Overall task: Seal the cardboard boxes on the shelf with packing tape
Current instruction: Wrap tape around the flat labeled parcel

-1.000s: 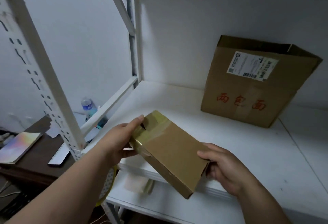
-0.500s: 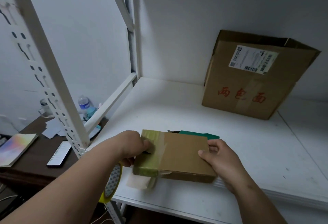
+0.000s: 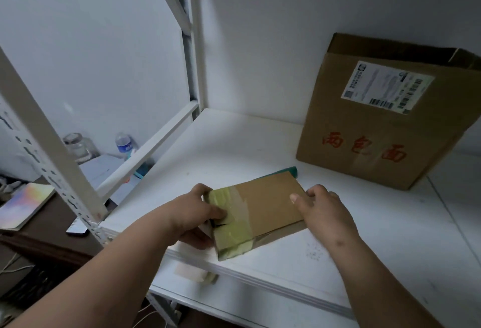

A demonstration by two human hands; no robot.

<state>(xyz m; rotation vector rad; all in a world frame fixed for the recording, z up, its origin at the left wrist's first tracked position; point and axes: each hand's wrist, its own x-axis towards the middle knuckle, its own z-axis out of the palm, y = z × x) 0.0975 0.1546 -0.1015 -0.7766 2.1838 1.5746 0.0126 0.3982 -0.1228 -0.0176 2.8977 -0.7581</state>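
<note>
Left hand (image 3: 194, 210): grips the taped left end of the small flat brown cardboard box (image 3: 256, 210), thumb pressed on top of the tape, fingers curled under the end. Right hand (image 3: 321, 212): fingers bent over the right end of the box, thumb lying on the top face; it holds that end down.

Small box: lies flat on the white shelf board (image 3: 390, 236), near the front edge, its near left corner just at the lip. A wide band of glossy yellowish packing tape (image 3: 230, 213) wraps the left end; a dark slit shows beside the left thumb.

Step in hand, as judged: pressing the tape flat. Advice: rub the thumb outward from the slit to close it, smooth the tape over the corner, keep the right hand steadying so the box does not slip off the lip.

Beyond the hands: a dark green flat object (image 3: 286, 170) peeks from behind the box, touching or just beside it; which cannot be told. Large brown cardboard carton with white shipping label and red characters (image 3: 385, 130): stands at the back right, top flaps open, apparently unsealed. Tape roll: not in view.

Obstructions: white perforated steel upright (image 3: 46, 150) stands close to the left forearm and limits elbow room. Clear plastic water bottle (image 3: 124, 143) and iridescent notebook (image 3: 22, 204) lie on the lower desk, well apart.
</note>
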